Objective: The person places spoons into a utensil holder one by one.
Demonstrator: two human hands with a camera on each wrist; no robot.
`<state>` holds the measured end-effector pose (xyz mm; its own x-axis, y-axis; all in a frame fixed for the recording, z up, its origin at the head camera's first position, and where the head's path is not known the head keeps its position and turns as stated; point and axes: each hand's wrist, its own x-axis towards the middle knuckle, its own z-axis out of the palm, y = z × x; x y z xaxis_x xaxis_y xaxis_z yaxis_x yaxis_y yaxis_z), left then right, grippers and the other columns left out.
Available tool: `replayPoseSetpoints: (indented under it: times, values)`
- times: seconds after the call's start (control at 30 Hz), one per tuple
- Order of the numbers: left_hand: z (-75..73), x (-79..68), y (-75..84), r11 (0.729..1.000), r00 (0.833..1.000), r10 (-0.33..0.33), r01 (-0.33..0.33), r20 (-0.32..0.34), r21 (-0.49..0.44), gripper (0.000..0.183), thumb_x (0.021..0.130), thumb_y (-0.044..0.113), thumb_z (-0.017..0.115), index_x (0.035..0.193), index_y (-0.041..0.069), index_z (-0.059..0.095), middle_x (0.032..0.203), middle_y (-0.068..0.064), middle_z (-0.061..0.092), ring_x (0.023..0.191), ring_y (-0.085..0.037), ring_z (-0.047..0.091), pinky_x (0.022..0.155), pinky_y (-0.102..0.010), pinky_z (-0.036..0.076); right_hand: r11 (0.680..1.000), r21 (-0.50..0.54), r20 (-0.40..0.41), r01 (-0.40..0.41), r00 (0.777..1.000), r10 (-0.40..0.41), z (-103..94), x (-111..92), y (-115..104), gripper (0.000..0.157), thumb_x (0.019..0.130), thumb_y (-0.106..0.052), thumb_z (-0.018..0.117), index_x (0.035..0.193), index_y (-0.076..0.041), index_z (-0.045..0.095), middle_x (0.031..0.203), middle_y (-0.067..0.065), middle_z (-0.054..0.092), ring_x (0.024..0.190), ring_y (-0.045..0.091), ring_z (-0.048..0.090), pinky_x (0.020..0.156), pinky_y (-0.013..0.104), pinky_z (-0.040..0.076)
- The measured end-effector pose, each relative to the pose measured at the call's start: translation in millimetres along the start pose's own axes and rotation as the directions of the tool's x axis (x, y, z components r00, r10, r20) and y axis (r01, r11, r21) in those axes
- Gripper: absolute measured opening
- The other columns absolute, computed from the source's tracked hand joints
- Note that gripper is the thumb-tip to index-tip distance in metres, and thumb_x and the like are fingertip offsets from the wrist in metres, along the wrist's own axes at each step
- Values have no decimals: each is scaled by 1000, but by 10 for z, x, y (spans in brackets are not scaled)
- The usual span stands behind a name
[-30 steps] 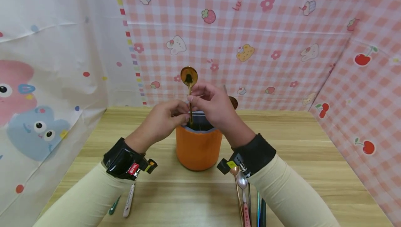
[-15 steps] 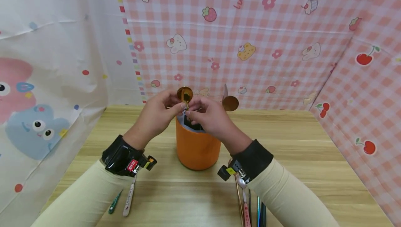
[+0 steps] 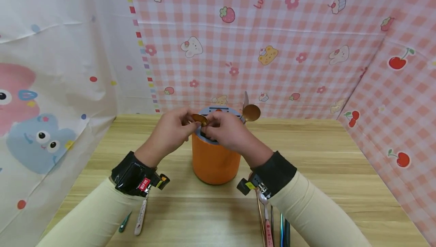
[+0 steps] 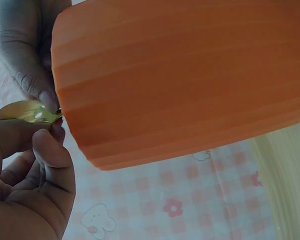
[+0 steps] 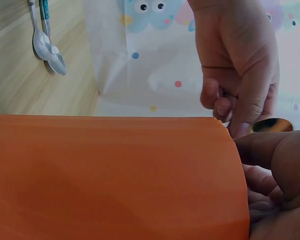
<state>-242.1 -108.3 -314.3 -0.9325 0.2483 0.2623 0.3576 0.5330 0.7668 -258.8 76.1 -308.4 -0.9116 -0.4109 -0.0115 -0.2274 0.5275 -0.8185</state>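
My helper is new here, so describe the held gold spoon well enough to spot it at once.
Find the orange container on the wooden table. At the left of its top, left hand and right hand meet at a shiny gold spoon. Unlike the duller coppery spoon sticking up at the right, this one is between the hands.

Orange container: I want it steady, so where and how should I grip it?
Likely low on the container, from the near side: it stands upright with that rounded wall exposed, while the left hand and right hand crowd its top.
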Motion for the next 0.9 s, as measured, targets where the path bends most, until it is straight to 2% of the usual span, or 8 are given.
replayPoseSetpoints:
  times: [0.13,0.33,0.47,0.63,0.9]
  values:
    - [15,-24,-57,1000,1000,-22,22,22,-2,10,94,10,64,105,9,64,94,-8,68,67,-20,62,58,-35,53,999,-32,-20,1,1000,-1,17,-9,-15,14,98,-16,61,111,-13,64,105,4,67,89,19,63,73,33,54]
    - [-12,-42,-97,999,999,-34,34,15,0,10,94,14,66,104,16,64,98,-5,66,68,-19,64,58,-37,54,999,-43,-67,18,998,-21,38,-17,-16,12,98,-20,62,110,-18,63,115,2,64,106,19,61,79,36,55]
    - [-49,-60,-89,999,999,-31,31,8,-22,13,94,13,67,107,15,64,100,-6,66,71,-19,64,60,-37,55,1000,-18,-91,19,996,-20,49,-35,-17,13,97,-22,63,109,-20,62,113,2,64,104,19,61,79,37,55]
    - [-96,-107,-111,998,999,-47,47,10,-44,17,94,12,66,110,13,62,102,-7,65,75,-21,65,62,-37,56,998,5,-142,61,988,-59,51,-65,-45,14,96,-22,65,109,-20,62,111,2,65,104,18,61,82,39,55]
    - [-209,-250,-253,996,996,-86,87,7,-2,18,94,15,66,111,12,60,103,-8,65,82,-21,66,64,-37,54,989,-28,-220,147,964,-149,32,-126,-143,21,95,-19,65,116,-15,63,112,2,63,100,21,61,85,39,54]
